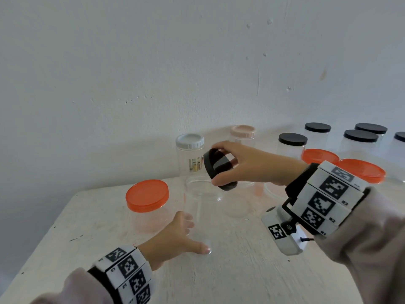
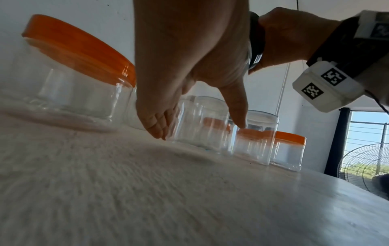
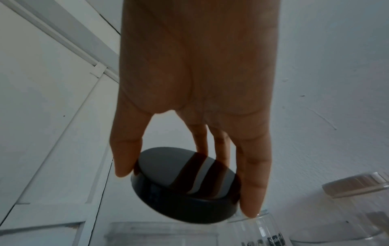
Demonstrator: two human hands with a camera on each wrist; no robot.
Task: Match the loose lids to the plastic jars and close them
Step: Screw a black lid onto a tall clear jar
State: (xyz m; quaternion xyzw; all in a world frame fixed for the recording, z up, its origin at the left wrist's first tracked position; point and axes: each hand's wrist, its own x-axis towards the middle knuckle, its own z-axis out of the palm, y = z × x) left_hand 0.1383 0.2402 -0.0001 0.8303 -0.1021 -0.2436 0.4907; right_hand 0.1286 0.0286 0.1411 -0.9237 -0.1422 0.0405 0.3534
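A person's right hand (image 1: 247,165) pinches a smooth, round black lid (image 1: 219,170) by its rim between thumb and fingertips, tilted above the open mouth of a clear, lidless plastic jar (image 1: 202,216). The left hand (image 1: 175,235) braces the jar's base, fingers nearly straight against its wall, thumb spread wide. The jar stands on a rough whitewashed table (image 1: 241,270), just beside a squat clear jar with a flat orange lid (image 1: 147,195). Black-capped jars (image 1: 292,145) line the plaster wall.
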